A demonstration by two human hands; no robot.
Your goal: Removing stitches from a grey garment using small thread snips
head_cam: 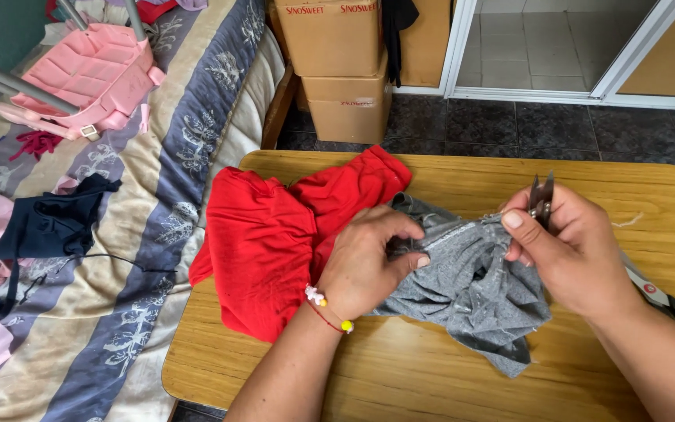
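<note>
A grey speckled garment (pixel 474 293) lies bunched on the wooden table (pixel 447 375), partly over a red garment (pixel 267 234). My left hand (pixel 369 262) pinches the grey fabric at its seam edge; a red string bracelet with beads circles that wrist. My right hand (pixel 564 250) holds small metal thread snips (pixel 541 197), their tips pointing up, and its thumb presses the same grey seam just right of the left hand.
Scissors with a black and red handle (pixel 666 301) lie on the table under my right forearm. A striped bed (pixel 142 234) at left carries a dark garment (pixel 48 223), pink clothes and a pink plastic rack (pixel 87 74). Cardboard boxes (pixel 345 70) stand behind the table.
</note>
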